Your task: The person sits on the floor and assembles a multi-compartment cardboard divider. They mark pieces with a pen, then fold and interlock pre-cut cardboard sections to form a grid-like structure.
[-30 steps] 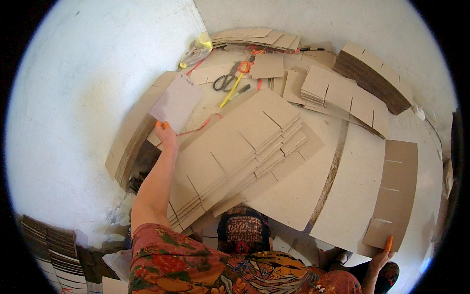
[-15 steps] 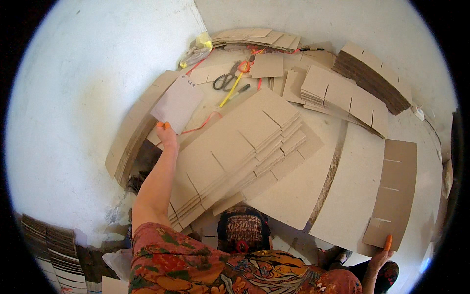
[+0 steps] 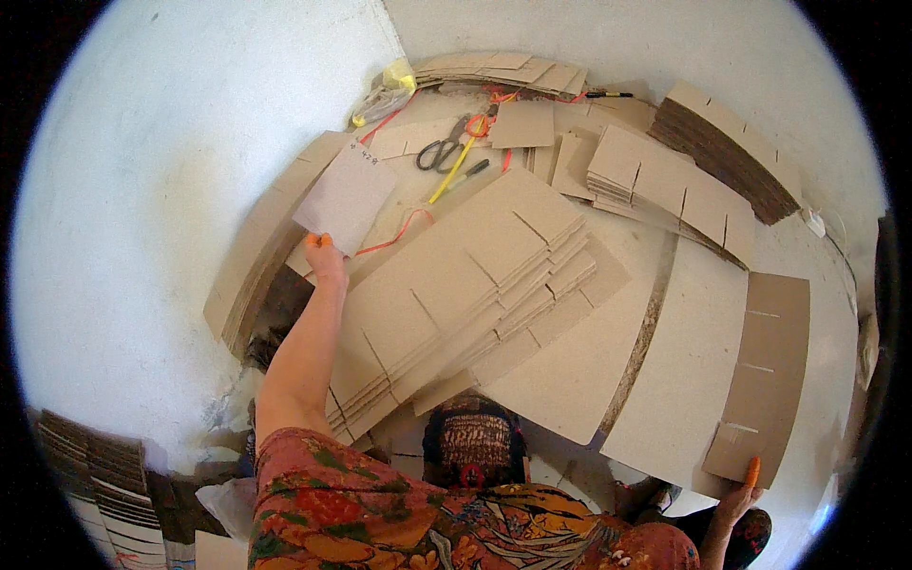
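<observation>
I view the left hand (image 3: 326,255), left of centre, pinching a sheet (image 3: 344,198) by its lower edge. The right hand (image 3: 733,503), lower right, grips a strip (image 3: 768,356), whose long axis runs up-frame from it. A stack (image 3: 456,285) lies between, nearer the left.

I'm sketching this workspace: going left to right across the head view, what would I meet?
Lower-left cardboard pile → long cardboard stack → pale grey sheet in the left hand → black-handled scissors → small plain card → slotted cardboard pile → slotted cardboard strip in the right hand.
</observation>
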A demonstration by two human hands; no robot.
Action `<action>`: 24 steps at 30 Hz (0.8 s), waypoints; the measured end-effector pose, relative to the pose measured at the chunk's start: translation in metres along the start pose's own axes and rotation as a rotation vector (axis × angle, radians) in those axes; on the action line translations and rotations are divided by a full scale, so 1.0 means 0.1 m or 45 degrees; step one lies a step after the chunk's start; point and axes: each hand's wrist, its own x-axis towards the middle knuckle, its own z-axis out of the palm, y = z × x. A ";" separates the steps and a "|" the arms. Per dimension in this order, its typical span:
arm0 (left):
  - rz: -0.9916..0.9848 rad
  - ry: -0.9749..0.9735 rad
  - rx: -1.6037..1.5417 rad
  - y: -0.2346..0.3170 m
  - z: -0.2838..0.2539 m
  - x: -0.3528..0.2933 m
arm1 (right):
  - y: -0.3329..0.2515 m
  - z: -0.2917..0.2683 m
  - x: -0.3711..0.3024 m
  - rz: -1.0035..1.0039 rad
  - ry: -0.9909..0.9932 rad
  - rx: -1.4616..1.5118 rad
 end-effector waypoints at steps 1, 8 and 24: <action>-0.030 0.007 0.035 -0.01 -0.02 0.02 | -0.02 0.00 -0.01 -0.054 -0.009 -0.084; -0.113 0.017 0.082 -0.03 -0.02 0.06 | 0.08 -0.03 0.04 0.072 0.081 -0.005; -0.170 0.040 0.019 0.00 -0.01 0.03 | -0.28 0.13 -0.12 -0.224 -0.033 -0.352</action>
